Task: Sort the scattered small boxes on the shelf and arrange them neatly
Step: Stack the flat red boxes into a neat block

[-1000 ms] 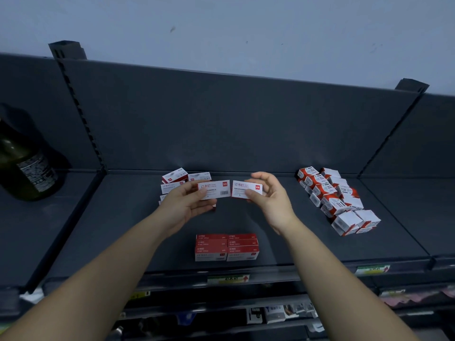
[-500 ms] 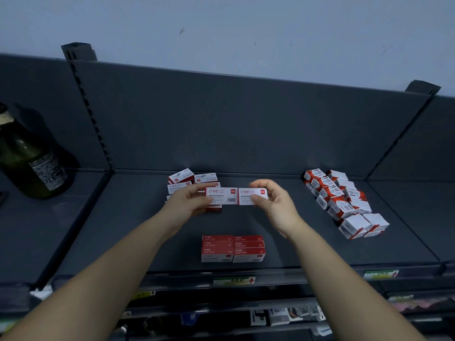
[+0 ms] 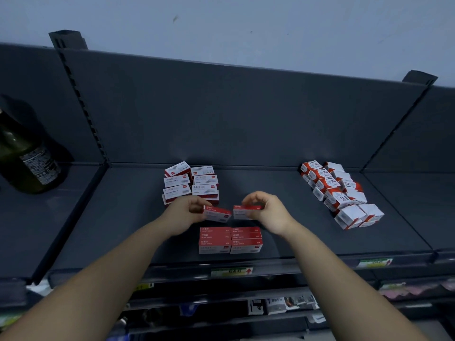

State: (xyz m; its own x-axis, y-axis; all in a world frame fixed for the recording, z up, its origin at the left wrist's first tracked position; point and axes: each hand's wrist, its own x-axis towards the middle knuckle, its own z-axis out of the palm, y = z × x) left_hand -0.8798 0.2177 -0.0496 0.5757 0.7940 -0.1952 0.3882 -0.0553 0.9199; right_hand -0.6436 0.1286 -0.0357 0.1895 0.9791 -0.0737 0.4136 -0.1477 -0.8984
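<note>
Head view: left hand pinches one red box, right hand a second box, both just behind the red stack; white boxes beyond it read "24/6"

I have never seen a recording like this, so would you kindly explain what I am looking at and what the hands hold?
There is no machine here: a person wears one wide-angle camera on the head, looking forward and down at the work. The left hand pinches the left box, the right hand the right box, both small and red-and-white. On the dark shelf lie a tidy block of like boxes near the front edge, a looser pile behind the hands, and a jumbled cluster at the right. A dark bottle stands at the far left.
</note>
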